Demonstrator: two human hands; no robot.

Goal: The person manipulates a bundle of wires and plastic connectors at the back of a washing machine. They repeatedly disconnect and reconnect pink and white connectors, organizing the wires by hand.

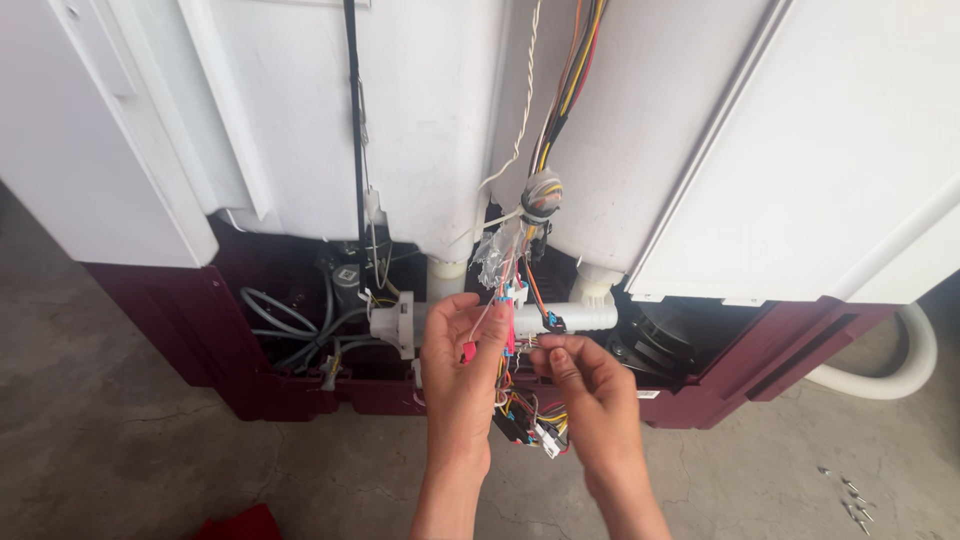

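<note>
Coloured wires of the thin, many-stranded harness (pixel 515 300), hanging down the back of the opened white and maroon washing machine (pixel 430 120), are the thing both hands work on, in front of the open lower bay. At far left a red cloth (pixel 238 524) lies on the cracked grey concrete floor (pixel 120 420); next come the grey hoses (pixel 285 325) curled inside the maroon base, then the white plastic pipe fitting (pixel 395 322) that runs across behind the wires. The left hand (pixel 462 375) is raised palm-in, its fingers closed round a few strands and a small red connector (pixel 468 351). Just beside it the right hand (pixel 585 385) pinches more strands between thumb and fingertips, a white plug (pixel 548 441) dangling below. Done well, I judge, this calls for separating one lead at a time, gripping by the connector body and not the wire, and keeping the bundle slack. The harness runs top to bottom, its long axis near vertical, loose ends pointing down toward the floor. Further right a white corrugated drain hose (pixel 915 360) loops out, and small metal screws (pixel 852 500) lie on the floor.
</note>
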